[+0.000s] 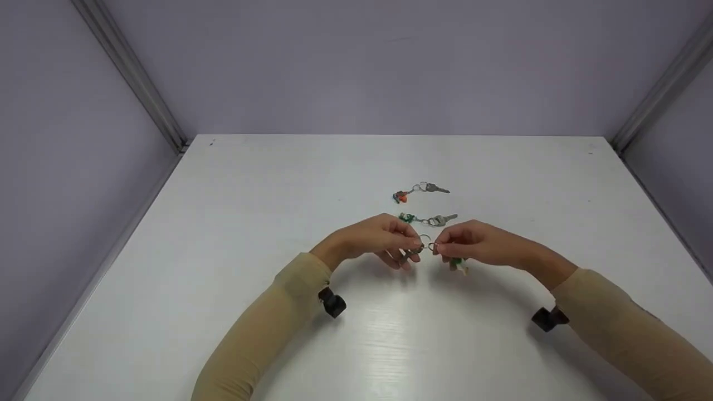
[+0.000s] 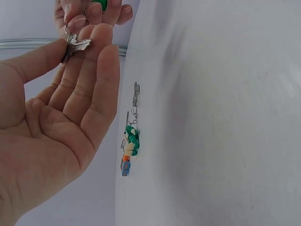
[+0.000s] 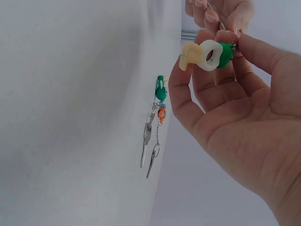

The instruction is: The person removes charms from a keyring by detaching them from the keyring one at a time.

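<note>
Near the middle of the desk (image 1: pixel 223 278), just above its top: left hand (image 1: pixel 379 240) with fingers (image 2: pixel 101 52) pinching a key (image 2: pixel 75 45), right hand (image 1: pixel 473 244) with fingers (image 3: pixel 188 101) pinching a small ring (image 1: pixel 428 244) between the two hands, a green and cream charm (image 3: pixel 209 55) hanging below that hand. Just beyond, lying flat: a key with a green charm (image 1: pixel 428 219). Farther still, a key with an orange charm (image 1: pixel 420 191), both well apart from the hands.

Both hands meet mid-table, left hand (image 1: pixel 384 238) and right hand (image 1: pixel 473 244) fingertips pinching, forearms angled inward.
</note>
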